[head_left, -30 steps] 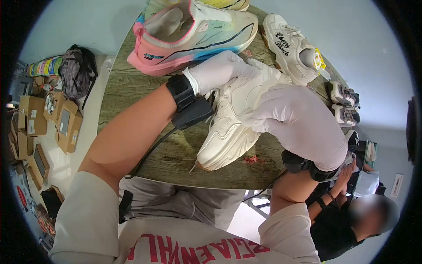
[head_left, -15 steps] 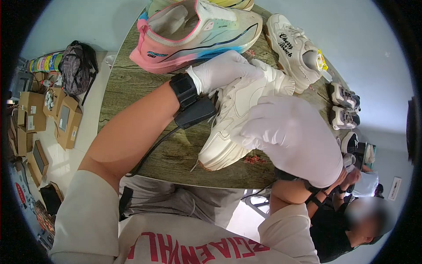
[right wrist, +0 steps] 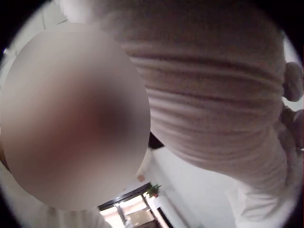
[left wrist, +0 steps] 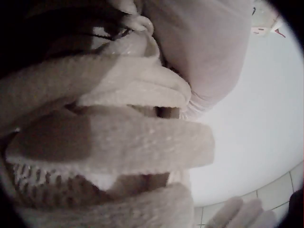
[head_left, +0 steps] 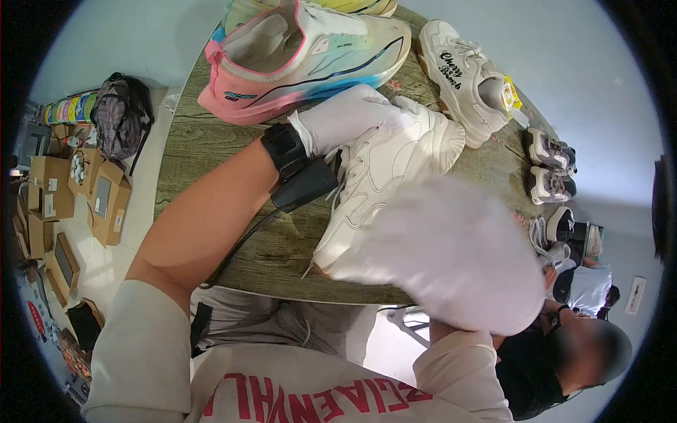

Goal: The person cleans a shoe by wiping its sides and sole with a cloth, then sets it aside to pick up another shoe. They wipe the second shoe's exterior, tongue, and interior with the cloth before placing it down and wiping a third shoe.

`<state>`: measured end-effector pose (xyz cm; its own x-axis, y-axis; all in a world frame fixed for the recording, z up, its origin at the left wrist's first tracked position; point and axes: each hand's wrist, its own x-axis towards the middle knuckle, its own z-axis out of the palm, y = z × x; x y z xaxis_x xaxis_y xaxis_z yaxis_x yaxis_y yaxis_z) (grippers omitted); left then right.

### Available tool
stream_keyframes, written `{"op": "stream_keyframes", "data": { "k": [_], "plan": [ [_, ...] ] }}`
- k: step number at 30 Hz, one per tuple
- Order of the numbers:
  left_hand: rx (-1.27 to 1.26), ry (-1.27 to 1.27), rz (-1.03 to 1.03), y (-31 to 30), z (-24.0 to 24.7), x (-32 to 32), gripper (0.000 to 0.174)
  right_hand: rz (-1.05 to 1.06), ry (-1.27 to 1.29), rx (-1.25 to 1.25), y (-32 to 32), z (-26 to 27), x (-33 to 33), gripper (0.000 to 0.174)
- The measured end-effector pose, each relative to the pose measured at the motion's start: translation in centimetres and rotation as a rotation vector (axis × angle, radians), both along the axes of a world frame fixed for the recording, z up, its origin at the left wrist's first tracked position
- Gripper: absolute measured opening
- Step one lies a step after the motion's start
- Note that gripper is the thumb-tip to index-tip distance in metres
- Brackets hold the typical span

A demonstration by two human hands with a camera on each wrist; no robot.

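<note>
"One thing is different from half a second ago?"

"Yes, the right hand [head_left: 451, 257]: it is lower, closer to the near edge of the table [head_left: 282, 261]. Its fingers are blurred, so I can't tell whether they pinch or touch anything."

"And the left hand [head_left: 352, 118]?"

"Same hold: its fingers curl onto the white shoe [head_left: 374, 176] near the opening. From those fingers the shoe runs toward the wearer, its toe near the table's edge, much as before."

"Any room?"

"Tight just beyond the left fingers, where the pink-heeled sneaker [head_left: 317, 74] sits. The lettered shoe [head_left: 462, 84] stands farther right of them. Bare wood opens below the left wrist, beside the toe, and another patch past the shoe's heel."
</note>
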<state>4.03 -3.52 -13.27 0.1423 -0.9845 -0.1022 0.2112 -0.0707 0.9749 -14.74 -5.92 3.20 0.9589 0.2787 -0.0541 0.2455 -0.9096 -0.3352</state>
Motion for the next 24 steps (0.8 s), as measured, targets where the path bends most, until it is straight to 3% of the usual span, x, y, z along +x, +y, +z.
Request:
{"op": "stream_keyframes", "data": {
  "k": [2, 4, 6, 9, 18, 22, 24],
  "plan": [
    [0.014, 0.063, -0.003, -0.1, -0.4, -0.2, 0.028, -0.159, -0.242, -0.109, -2.5, 0.7, -0.4, 0.021],
    [0.028, 0.12, -0.009, 0.0, 0.0, 0.0, 0.03, -0.45, -0.19, -0.122, -3.8, 2.8, -0.4, 0.024],
    [-0.006, 0.07, -0.027, 0.4, 0.6, 0.0, 0.032, -0.555, -0.231, -0.101, -5.5, 2.4, -1.1, 0.019],
    [-0.03, 0.099, -0.041, 0.4, 0.6, 0.0, 0.032, -0.871, -0.165, -0.107, -6.0, 2.5, -1.4, 0.015],
    [-0.001, 0.119, -0.044, 0.7, 1.6, -0.3, 0.032, -0.788, -0.341, 0.042, -7.8, 0.3, -0.6, 0.017],
    [-0.045, 0.102, 0.022, 0.7, 1.5, -0.6, 0.03, -0.733, -0.425, -0.094, -8.3, 0.2, 0.2, 0.015],
    [-0.044, 0.104, 0.012, 0.6, 1.5, -0.8, 0.031, -0.605, -0.421, -0.072, -9.1, -1.3, 0.3, 0.015]
  ]
}}
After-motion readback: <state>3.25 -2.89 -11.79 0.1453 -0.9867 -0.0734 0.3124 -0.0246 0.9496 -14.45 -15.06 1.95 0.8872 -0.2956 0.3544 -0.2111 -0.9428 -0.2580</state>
